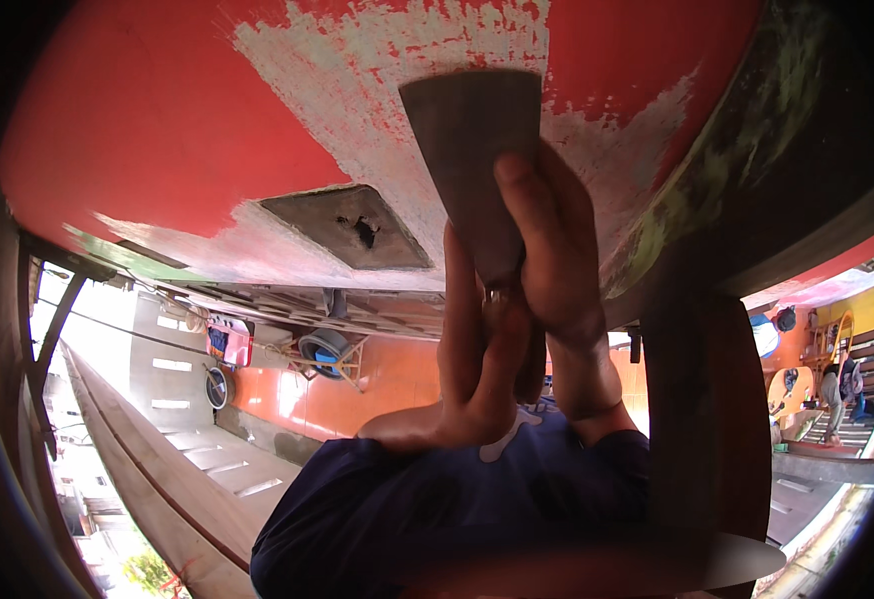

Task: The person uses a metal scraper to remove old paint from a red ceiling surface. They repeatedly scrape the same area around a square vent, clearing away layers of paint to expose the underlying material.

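A wide-bladed paint scraper (462, 140) points up, its broad edge against a curved red-painted surface (177, 110). My left hand (482, 349) is closed around its handle, the thumb lying along the front near the metal collar. Higher up, my right hand (562, 235) grips the side of the blade, thumb on its flat face and fingers behind. Around the blade edge a rough pale patch (357, 70) shows where red paint is gone. Most of the handle is hidden by my fingers.
Left of the scraper, a dark square plate (312, 212) with a ragged hole is set in the surface. A thick dark post (712, 419) stands close on my right. Behind are a long wooden beam (147, 479), a blue-lined tub (325, 354) and, far right, a person (835, 389).
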Tool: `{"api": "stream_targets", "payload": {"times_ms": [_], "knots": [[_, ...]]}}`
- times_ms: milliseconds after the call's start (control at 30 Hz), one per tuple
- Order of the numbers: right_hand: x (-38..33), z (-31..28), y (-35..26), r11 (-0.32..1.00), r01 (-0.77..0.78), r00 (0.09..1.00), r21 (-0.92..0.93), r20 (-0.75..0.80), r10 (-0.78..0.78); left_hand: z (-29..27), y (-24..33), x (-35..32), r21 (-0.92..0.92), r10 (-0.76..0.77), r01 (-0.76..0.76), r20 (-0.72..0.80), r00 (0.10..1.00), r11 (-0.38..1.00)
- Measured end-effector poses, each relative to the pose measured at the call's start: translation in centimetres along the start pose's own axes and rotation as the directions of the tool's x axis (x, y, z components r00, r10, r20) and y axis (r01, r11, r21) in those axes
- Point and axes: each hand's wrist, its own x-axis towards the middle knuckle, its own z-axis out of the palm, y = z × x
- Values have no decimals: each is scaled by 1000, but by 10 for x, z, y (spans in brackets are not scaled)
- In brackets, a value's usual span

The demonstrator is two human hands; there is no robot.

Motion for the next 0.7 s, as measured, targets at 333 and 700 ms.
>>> {"api": "stream_targets", "payload": {"times_ms": [333,700], "knots": [[-10,-15,22,995,95,994,-21,52,-94,-8,-20,-20,64,-140,149,-124,982,987],[-10,-13,15,985,110,994,-129,-9,-112,-7,-17,-16,104,-139,148,-89,986,984]]}}
